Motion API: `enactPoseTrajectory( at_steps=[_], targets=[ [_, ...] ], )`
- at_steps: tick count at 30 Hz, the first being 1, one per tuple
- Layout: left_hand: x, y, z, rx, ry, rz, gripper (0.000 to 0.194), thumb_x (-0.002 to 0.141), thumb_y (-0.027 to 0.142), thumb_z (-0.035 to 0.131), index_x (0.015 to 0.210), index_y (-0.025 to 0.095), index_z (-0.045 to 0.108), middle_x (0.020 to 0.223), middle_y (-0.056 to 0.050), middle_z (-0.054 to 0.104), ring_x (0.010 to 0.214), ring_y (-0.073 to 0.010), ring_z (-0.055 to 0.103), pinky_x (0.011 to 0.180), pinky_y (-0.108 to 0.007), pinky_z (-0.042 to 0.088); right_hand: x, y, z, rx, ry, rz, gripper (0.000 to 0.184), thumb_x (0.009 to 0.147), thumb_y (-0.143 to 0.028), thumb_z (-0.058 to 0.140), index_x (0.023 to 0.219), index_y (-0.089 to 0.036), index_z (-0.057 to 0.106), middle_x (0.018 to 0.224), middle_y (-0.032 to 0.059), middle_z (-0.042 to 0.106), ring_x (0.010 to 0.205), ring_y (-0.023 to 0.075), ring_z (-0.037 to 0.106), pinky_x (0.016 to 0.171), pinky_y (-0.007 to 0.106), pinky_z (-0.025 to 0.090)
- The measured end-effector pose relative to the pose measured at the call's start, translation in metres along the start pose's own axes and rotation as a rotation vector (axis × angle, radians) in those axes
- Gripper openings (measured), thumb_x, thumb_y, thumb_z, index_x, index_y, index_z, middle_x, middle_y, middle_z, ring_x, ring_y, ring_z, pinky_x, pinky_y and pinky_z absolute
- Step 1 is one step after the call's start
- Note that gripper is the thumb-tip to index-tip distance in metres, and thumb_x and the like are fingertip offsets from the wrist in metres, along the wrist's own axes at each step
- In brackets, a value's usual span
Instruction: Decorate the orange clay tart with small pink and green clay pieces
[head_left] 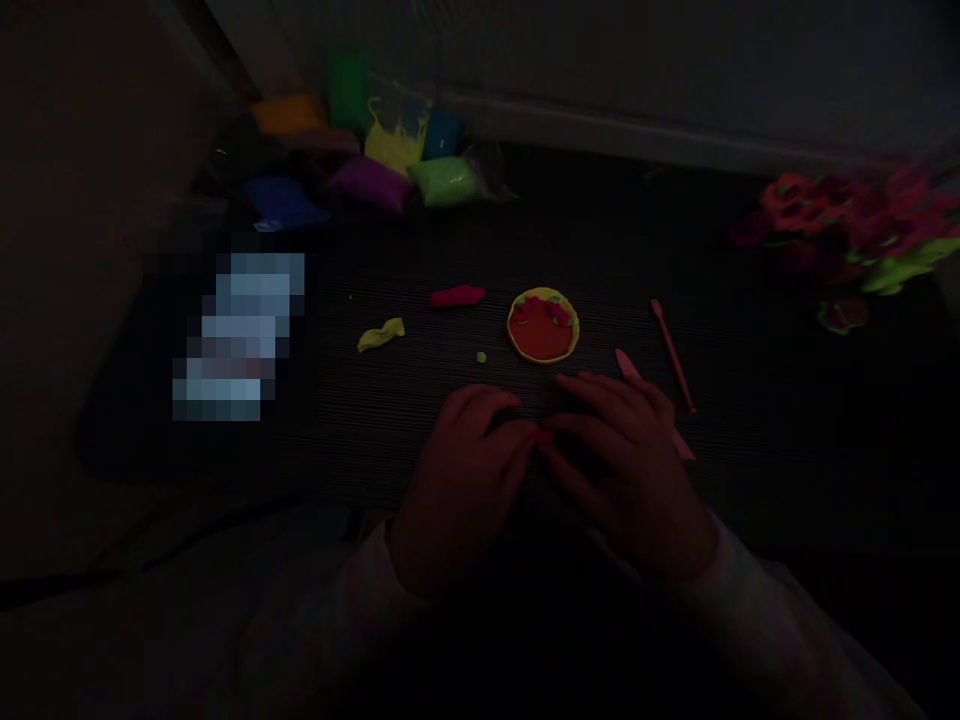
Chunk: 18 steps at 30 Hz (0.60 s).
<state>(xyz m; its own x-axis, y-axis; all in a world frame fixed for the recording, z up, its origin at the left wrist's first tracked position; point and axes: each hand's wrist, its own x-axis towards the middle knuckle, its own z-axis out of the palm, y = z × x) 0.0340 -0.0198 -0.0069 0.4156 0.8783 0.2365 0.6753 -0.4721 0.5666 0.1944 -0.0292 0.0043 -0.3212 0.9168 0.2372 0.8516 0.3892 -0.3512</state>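
Between the fingertips of my left hand [469,475] and my right hand [630,470] is a small piece of red clay [541,437]. Both hands are closed in a pinch on it, and much of it is hidden by the fingers. Just beyond them lies a round clay disc [541,343], orange-red with a yellow rim and small red and green pieces along its far side. A red clay roll [456,297], a tiny green clay ball [481,357] and a twisted yellow clay strip [381,335] lie to its left. My right hand partly covers a pink plastic knife [628,365].
A thin pink stick tool [673,355] lies right of the disc. Bags of coloured clay [375,185] are heaped at the back left. Colourful clay flowers [847,225] stand at the right. A bright, pixelated screen [240,325] is at the left. The scene is very dark.
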Motion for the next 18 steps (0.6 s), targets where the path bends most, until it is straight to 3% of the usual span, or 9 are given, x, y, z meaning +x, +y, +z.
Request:
enactPoseTrajectory(
  at_steps=[9, 18],
  targets=[
    [0.001, 0.002, -0.002, 0.001, -0.016, 0.004, 0.013, 0.078, 0.015, 0.050, 0.086, 0.015, 0.060, 0.098, -0.007, 0.058, 0.097, -0.0211, 0.047, 0.086, -0.041, 0.041, -0.002, 0.001, -0.002, -0.056, 0.002, 0.014, 0.012, 0.077, -0.030, 0.055, 0.082, -0.023, 0.062, 0.113, 0.0049, 0.058, 0.110, 0.0237, 0.046, 0.093, 0.046, 0.027],
    [-0.006, 0.001, -0.004, 0.064, 0.001, 0.046, 0.023, 0.078, 0.018, 0.050, 0.100, 0.019, 0.058, 0.106, -0.008, 0.056, 0.105, -0.0239, 0.044, 0.087, -0.045, 0.040, -0.018, -0.002, -0.007, -0.104, 0.030, -0.044, 0.022, 0.078, -0.029, 0.052, 0.097, -0.021, 0.061, 0.116, 0.0104, 0.055, 0.109, 0.0256, 0.046, 0.093, 0.048, 0.025]
  ],
)
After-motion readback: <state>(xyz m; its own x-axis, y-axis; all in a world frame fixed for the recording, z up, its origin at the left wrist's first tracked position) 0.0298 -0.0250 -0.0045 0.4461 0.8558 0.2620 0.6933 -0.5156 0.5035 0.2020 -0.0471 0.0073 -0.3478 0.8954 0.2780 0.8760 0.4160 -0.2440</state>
